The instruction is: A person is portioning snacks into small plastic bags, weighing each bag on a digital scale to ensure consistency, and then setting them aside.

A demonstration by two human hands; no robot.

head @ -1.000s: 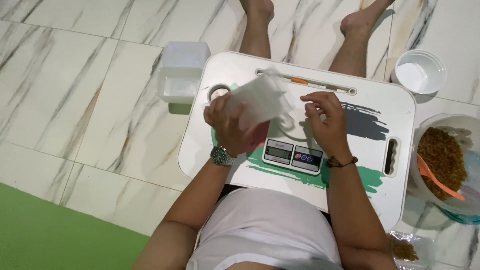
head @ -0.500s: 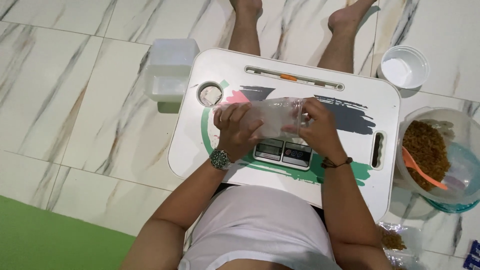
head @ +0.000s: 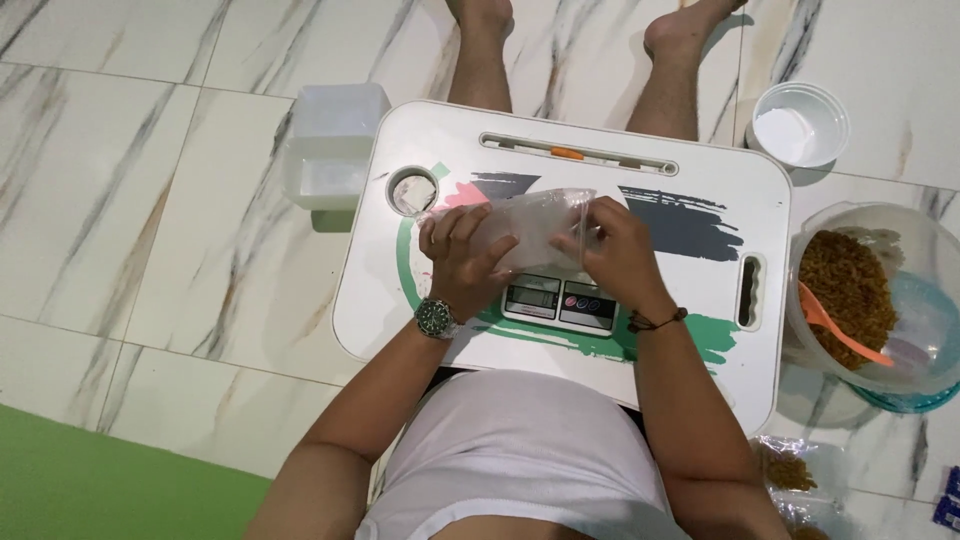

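A clear plastic bag [head: 535, 222] lies flat over a small digital scale [head: 556, 300] on a white lap table [head: 700, 290]. My left hand [head: 465, 260], with a wristwatch, grips the bag's left side. My right hand [head: 610, 250], with a dark bracelet, pinches its right edge. Both hands press the bag down above the scale's display.
A clear lidded tub [head: 330, 145] stands on the tiled floor left of the table. A white bowl [head: 800, 122] sits at the upper right. A large bowl of brown snacks with an orange spoon [head: 865, 295] is at the right. Filled small bags [head: 790, 470] lie below it.
The bag was held up in my left hand a second ago; both hands have since brought it down and spread it flat over the scale.
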